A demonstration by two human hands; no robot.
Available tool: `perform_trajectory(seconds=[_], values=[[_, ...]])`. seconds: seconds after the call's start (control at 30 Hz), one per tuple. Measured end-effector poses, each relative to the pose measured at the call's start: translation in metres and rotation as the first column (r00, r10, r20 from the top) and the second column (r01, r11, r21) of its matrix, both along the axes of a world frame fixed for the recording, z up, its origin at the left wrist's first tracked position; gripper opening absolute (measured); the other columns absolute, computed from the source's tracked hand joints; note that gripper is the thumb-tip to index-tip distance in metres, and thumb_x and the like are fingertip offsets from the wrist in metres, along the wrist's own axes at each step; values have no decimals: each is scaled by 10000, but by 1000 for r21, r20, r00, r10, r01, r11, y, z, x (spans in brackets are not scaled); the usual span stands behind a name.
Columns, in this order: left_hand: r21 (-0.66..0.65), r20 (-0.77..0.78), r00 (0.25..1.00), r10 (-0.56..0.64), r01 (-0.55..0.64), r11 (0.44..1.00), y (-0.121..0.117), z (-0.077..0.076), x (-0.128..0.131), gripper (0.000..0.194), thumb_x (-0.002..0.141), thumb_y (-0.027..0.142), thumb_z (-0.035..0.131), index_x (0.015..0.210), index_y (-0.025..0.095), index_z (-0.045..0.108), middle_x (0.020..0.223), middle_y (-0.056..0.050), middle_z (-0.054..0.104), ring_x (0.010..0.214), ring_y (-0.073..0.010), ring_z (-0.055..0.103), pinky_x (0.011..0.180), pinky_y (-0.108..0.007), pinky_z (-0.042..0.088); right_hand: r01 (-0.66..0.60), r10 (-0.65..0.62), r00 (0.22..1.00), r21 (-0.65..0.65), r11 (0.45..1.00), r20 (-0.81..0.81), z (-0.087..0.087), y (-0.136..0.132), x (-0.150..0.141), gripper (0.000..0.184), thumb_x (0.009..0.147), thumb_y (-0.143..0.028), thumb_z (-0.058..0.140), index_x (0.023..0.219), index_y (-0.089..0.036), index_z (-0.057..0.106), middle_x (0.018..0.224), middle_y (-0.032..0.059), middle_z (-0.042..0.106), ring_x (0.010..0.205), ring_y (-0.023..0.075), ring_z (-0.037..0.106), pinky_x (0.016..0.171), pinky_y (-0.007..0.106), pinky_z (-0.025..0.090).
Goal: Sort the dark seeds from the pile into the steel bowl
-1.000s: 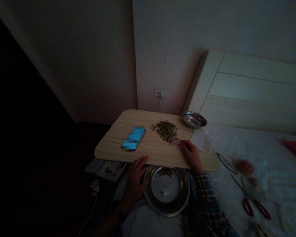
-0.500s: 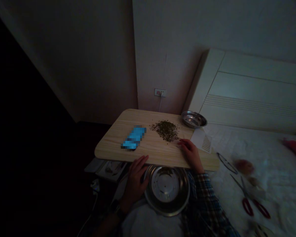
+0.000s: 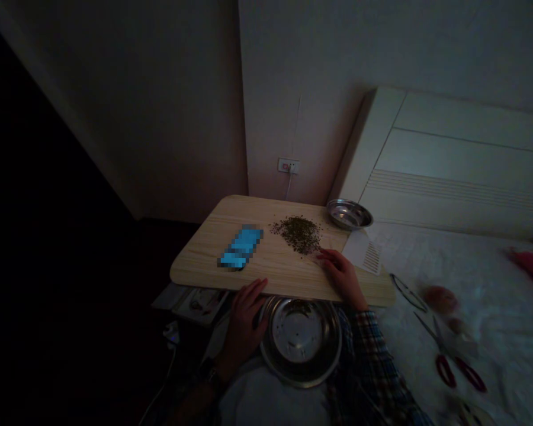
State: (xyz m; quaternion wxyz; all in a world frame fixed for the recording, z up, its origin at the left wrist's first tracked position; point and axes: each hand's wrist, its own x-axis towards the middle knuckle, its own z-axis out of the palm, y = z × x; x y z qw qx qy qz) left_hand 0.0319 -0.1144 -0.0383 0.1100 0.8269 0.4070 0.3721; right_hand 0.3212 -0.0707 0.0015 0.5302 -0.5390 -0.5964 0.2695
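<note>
your right hand (image 3: 341, 273), fingers narrowed, is at the lower right edge of the grains (image 3: 299, 234), mid-frame; i can't tell if it holds any. sorting seems in hand; next likely calls for a light pinch. your left hand (image 3: 245, 322), lower centre, lies loosely spread by the bowl (image 3: 298, 346).

It is very dim. Far left of the right fingers (image 3: 334, 257), the floor (image 3: 93, 307) looks black. Nearer them, a blue screen (image 3: 242, 245) shows blocky squares. Tiny bits (image 3: 299, 234) beside them look fuzzy.
</note>
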Motion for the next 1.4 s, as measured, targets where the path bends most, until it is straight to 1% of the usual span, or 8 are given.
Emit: perform_trajectory(seconds=[0.3, 0.47, 0.57, 0.77, 1.0, 1.2, 1.4], values=[[17, -10, 1000, 8, -8, 1000, 0, 0, 0, 251, 807, 98, 498, 1005, 214, 599, 1438, -45, 429, 1355, -255, 332, 1122, -516, 266, -18, 18, 1000, -6, 1000, 0, 0, -1, -1, 296, 842, -267, 518, 1119, -225, 614, 1041, 51, 713, 992, 206, 647, 935, 392, 459], [17, -6, 1000, 5, -5, 1000, 0, 0, 1, 222, 821, 109, 492, 990, 208, 595, 1435, -49, 433, 1355, -251, 335, 1129, -515, 255, -27, 27, 1000, -6, 1000, 5, -1, 0, 0, 296, 846, -261, 518, 1124, -226, 614, 1024, 46, 719, 962, 205, 653, 902, 381, 473], [10, -10, 1000, 4, -4, 1000, 0, 2, 1, 203, 824, 115, 488, 974, 206, 592, 1440, -53, 427, 1356, -254, 333, 1126, -519, 255, -30, 31, 999, -10, 999, 16, 0, 0, 0, 291, 850, -254, 519, 1120, -223, 625, 1018, 46, 720, 969, 206, 648, 911, 381, 465], [8, -8, 1000, 4, -4, 1000, 0, -1, 1, 236, 806, 102, 491, 989, 210, 592, 1441, -48, 425, 1357, -254, 327, 1123, -524, 249, -46, 47, 999, -23, 999, 23, 1, -1, 0, 294, 850, -263, 533, 1120, -216, 639, 1018, 49, 721, 967, 211, 648, 919, 380, 462], [15, -3, 1000, -2, 2, 1000, 0, 0, -1, 234, 808, 109, 500, 1001, 205, 589, 1432, -55, 436, 1349, -256, 336, 1126, -520, 247, -52, 52, 999, -25, 998, 6, -4, -1, 1, 288, 871, -276, 520, 1133, -219, 627, 1032, 51, 716, 981, 207, 644, 920, 372, 463], [13, 0, 1000, -3, 3, 1000, 1, 1, 0, 209, 806, 113, 509, 972, 202, 600, 1429, -55, 442, 1344, -260, 345, 1122, -509, 265, -91, 91, 996, -47, 995, -1, -3, 0, 2, 276, 851, -252, 544, 1107, -211, 641, 1004, 49, 724, 964, 209, 655, 906, 369, 474], [28, -6, 1000, 14, -14, 1000, 0, 0, 1, 231, 808, 123, 505, 999, 208, 604, 1417, -56, 456, 1339, -259, 358, 1112, -513, 280, -86, 86, 996, -52, 995, -6, -1, -1, 2, 245, 849, -264, 549, 1057, -193, 659, 985, 55, 722, 934, 210, 654, 878, 355, 480]])
